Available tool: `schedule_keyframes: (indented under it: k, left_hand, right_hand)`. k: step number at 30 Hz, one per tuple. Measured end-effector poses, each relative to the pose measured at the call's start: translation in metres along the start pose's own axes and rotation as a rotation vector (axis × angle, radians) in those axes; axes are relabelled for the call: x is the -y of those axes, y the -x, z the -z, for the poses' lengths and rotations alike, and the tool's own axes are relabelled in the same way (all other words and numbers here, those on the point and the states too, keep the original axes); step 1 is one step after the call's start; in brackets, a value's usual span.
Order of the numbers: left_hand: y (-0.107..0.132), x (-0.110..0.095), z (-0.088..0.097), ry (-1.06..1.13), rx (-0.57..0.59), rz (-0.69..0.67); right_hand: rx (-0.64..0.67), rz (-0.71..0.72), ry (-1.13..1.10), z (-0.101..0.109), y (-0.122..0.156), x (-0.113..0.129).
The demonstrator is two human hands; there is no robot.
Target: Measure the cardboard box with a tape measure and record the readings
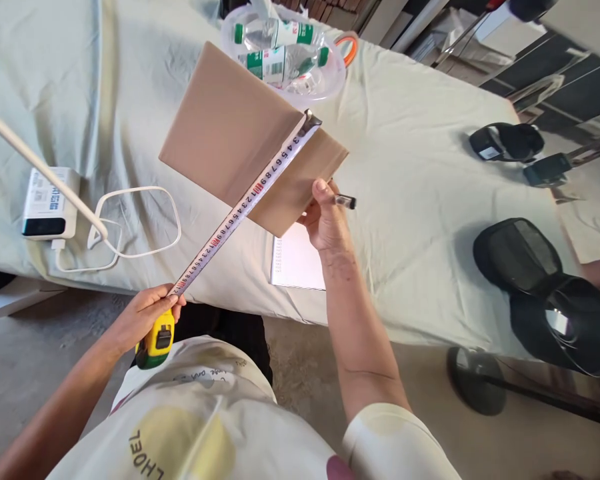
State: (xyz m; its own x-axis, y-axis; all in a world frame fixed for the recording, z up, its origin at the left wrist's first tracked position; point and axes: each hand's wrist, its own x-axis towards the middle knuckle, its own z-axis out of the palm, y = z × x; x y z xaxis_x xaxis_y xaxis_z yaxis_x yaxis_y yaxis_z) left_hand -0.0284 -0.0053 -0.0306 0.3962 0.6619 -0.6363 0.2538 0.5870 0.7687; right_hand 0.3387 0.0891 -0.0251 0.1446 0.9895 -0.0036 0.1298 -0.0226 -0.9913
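Observation:
My left hand (147, 310) is closed around a yellow tape measure (156, 341) low at the left. Its white blade (245, 203) runs up and right, and the metal hook catches the far edge of a brown cardboard sheet (235, 133). My right hand (325, 220) grips the sheet's near right corner with the thumb on top and holds it up, tilted, above the table. A pen (345, 201) sticks out to the right from the same hand. A white notepad (297, 260) lies on the cloth just below the sheet.
A pale green cloth (420, 200) covers the table. On it sit a clear bag of water bottles (285, 53), a white power bank (47, 203) with a looped cable (140, 227), and black cases (517, 257) at the right. A stand base (475, 380) rests on the floor.

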Motion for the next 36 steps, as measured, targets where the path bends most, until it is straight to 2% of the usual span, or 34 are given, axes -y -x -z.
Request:
schedule_keyframes:
  k: [4,7,9,11,14,18,21,25,28,36]
  left_hand:
    - [0.001,0.005,0.006,0.048,-0.031,0.039]
    - [0.001,0.004,0.002,0.131,-0.053,0.067]
    - [0.000,-0.002,-0.003,0.187,-0.040,0.086]
    - [-0.003,-0.009,-0.011,0.219,-0.014,0.103]
    - [-0.013,-0.019,-0.028,0.244,0.048,0.131]
    - [-0.036,-0.026,-0.057,0.337,0.200,0.135]
    - [-0.055,-0.027,-0.084,0.433,0.342,0.163]
    - [-0.074,-0.028,-0.118,0.603,0.483,0.249]
    - [-0.083,-0.028,-0.134,0.670,0.495,0.300]
    - [-0.093,-0.020,-0.136,0.607,0.517,0.283]
  right_hand:
    - [-0.124,0.163,0.054,-0.030,-0.020,-0.033]
    - [-0.095,0.244,0.142,-0.054,-0.033,-0.058]
    - [-0.060,0.247,0.168,-0.061,-0.033,-0.066]
    - [-0.053,0.226,0.169,-0.059,-0.024,-0.066]
    - [-0.115,0.205,0.088,-0.038,0.002,-0.061]
    - [-0.288,0.149,0.023,-0.002,0.055,-0.065]
    - [-0.375,0.136,0.106,0.012,0.099,-0.076]
    - [-0.365,0.095,0.207,0.008,0.143,-0.082]
    - [-0.363,0.111,0.233,-0.001,0.158,-0.082]
    - [-0.317,0.166,0.364,-0.014,0.157,-0.090]
